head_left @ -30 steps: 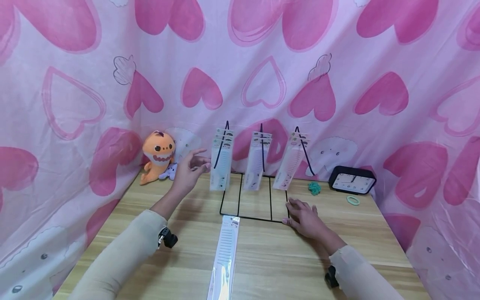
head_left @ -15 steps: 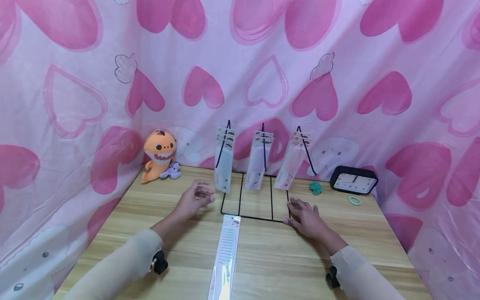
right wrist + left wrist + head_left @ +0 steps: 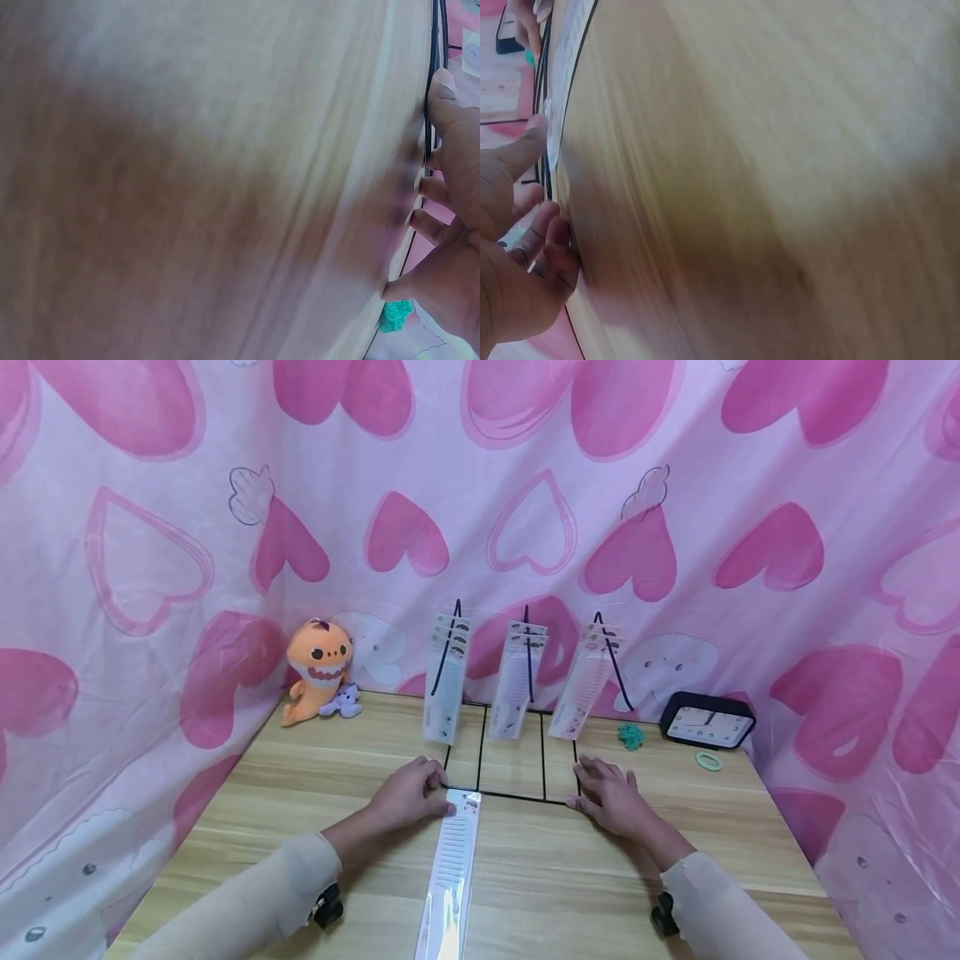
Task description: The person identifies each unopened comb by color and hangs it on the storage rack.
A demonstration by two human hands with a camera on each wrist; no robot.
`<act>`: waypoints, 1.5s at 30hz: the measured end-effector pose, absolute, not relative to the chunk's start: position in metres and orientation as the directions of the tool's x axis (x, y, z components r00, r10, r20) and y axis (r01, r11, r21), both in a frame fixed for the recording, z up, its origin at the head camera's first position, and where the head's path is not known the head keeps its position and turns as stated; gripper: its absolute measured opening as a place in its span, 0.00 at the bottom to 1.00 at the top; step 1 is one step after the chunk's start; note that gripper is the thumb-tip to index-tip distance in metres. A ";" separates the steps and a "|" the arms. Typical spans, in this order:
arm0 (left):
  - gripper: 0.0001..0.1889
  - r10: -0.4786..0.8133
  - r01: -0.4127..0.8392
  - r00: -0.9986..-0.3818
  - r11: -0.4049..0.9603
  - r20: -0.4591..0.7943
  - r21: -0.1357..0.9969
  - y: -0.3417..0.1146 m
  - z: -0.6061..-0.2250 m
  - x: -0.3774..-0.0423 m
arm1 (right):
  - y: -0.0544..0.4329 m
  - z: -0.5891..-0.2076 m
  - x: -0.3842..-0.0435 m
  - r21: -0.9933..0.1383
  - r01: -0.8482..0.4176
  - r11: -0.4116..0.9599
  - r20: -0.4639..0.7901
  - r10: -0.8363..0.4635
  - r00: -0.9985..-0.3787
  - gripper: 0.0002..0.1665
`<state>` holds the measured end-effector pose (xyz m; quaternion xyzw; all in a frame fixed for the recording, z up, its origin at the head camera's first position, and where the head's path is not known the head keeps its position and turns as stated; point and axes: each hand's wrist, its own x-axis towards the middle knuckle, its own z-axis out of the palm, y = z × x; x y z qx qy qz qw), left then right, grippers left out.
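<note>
A packaged comb [image 3: 452, 860] lies flat on the wooden table in front of a black wire display rack [image 3: 512, 796]. At the top left edge of this package is my left hand [image 3: 408, 795]. Its thumb reaches the package and its other fingers bend loosely by the rack's front left corner. My right hand [image 3: 611, 797] rests at the rack's front right corner, fingers spread along the wire; the right wrist view shows its thumb [image 3: 444, 94] against the wire. Packaged combs hang from the rack's hooks: bluish ones [image 3: 444, 693] left, purplish [image 3: 513, 689] centre, pink [image 3: 581, 693] right.
An orange plush shark [image 3: 318, 672] and a small purple plush [image 3: 345, 700] sit at the back left. To the right stand a black clock [image 3: 707, 721], a green bundle [image 3: 631, 736] and a pale green ring [image 3: 708, 762]. A pink heart curtain [image 3: 510, 410] surrounds the table [image 3: 570, 893].
My left hand has come down from beside the left hanging combs to the top of the comb package on the table. The right hand stays at the rack's corner.
</note>
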<state>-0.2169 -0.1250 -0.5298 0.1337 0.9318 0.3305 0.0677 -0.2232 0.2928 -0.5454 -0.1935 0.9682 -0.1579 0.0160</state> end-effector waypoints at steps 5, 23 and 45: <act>0.22 0.307 0.224 -0.950 0.786 -0.050 0.576 -0.123 -0.530 -0.213 | 0.292 -0.544 -0.222 -0.312 -0.370 0.875 0.026 -0.381 -0.924 0.42; 0.20 0.391 0.300 -0.920 0.736 -0.020 0.607 -0.123 -0.528 -0.204 | 0.292 -0.543 -0.222 -0.311 -0.366 0.877 0.015 -0.380 -0.925 0.43; 0.17 0.368 0.034 -0.923 0.373 -0.114 0.927 -0.117 -0.474 -0.195 | 0.293 -0.545 -0.221 -0.321 -0.356 0.877 0.010 -0.373 -0.928 0.43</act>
